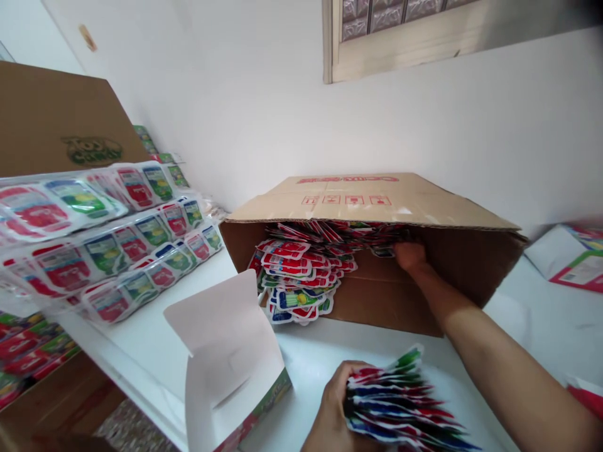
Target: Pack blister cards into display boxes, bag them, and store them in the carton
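My left hand [338,405] is closed round a thick fanned bundle of small red, green and blue sachets [400,402], low in the view. A large cardboard carton [358,201] lies on its side with its mouth facing me. Inside, on the left, more sachets [301,282] are piled in uneven stacks. My right hand [409,254] reaches deep into the carton, its fingers curled against sachets at the back; the fingertips are partly hidden. Left of my left hand stands an open white display box [230,358] with its lid raised.
Clear bags of sachet strips [103,245] are stacked on the left before another carton [66,119]. Below the table edge, an open carton [61,402] holds more packs. A white and pink box [575,257] lies at the right on the white table [141,351].
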Available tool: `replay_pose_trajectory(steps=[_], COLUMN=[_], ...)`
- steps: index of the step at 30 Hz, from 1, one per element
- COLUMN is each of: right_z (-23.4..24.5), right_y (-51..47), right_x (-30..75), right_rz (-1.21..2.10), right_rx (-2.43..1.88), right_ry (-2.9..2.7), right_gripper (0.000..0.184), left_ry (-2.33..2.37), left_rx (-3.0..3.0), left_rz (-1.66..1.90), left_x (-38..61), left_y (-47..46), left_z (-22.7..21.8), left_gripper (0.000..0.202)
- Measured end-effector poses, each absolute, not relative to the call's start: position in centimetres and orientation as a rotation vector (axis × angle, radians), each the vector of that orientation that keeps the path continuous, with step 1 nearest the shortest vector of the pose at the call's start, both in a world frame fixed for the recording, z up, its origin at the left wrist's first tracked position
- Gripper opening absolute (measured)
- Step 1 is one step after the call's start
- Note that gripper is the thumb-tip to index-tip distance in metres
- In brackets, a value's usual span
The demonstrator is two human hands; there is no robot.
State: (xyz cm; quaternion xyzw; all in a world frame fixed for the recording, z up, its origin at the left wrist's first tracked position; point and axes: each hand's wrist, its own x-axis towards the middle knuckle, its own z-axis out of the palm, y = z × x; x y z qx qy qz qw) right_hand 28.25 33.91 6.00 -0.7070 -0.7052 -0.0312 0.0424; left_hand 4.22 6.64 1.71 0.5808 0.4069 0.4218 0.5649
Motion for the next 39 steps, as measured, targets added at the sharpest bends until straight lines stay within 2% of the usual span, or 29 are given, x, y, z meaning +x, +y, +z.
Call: replay_pose_trajectory(steps=[5, 12, 16, 22, 24, 27, 29, 31, 34, 39], right_z=[6.9, 11.3, 12.9, 11.9, 11.0, 9.2, 7.9, 6.6, 4.9, 3.2], right_y=[32.2, 23.2, 18.6, 15.7, 16.7, 20.2, 23.4, 26.5, 30.5, 34.2], right_x=[28.3, 27.7, 26.3, 24.0, 24.1, 25.2, 26.0, 26.6, 27.2, 27.9], right_rz=[0.034, 0.380, 0.770, 0.907, 0.981, 0.710, 0.377, 0.164, -0.048, -0.255], right_rx=[-2.037, -1.646, -1.290, -0.943, -1.011, -1.559, -1.913, -2.094, -2.193, -2.088], right_ry=[-2.263, -2.524, -2.738, -2.920, -2.887, -2.671, -2.449, -2.294, -2.189, -2.236], right_gripper=[0.023, 0.017, 0.024, 0.028, 0.034, 0.039, 0.036, 0.031, 0.030, 0.028], left_ry=[0.915, 0.882, 0.921, 1.039, 0.979, 0.912, 0.886, 0.859, 0.840, 0.855], left_rx=[1.356, 1.409, 1.559, 1.706, 1.631, 1.563, 1.537, 1.510, 1.478, 1.501], left_rz=[0.982, 0.994, 1.037, 1.067, 1.021, 1.007, 1.022, 1.028, 1.039, 1.054], left_x=[4.1, 4.2, 4.1, 3.7, 3.7, 3.7, 3.8, 3.9, 3.9, 3.3], left_y=[6.7, 6.4, 6.6, 6.6, 6.5, 6.4, 6.3, 6.3, 6.6, 7.5], left_z=[1.4, 0.3, 0.1, 0.2, 0.3, 0.7, 1.0, 1.2, 1.1, 0.7], left_gripper=[0.060, 0.062, 0.067, 0.070, 0.067, 0.065, 0.068, 0.070, 0.068, 0.054])
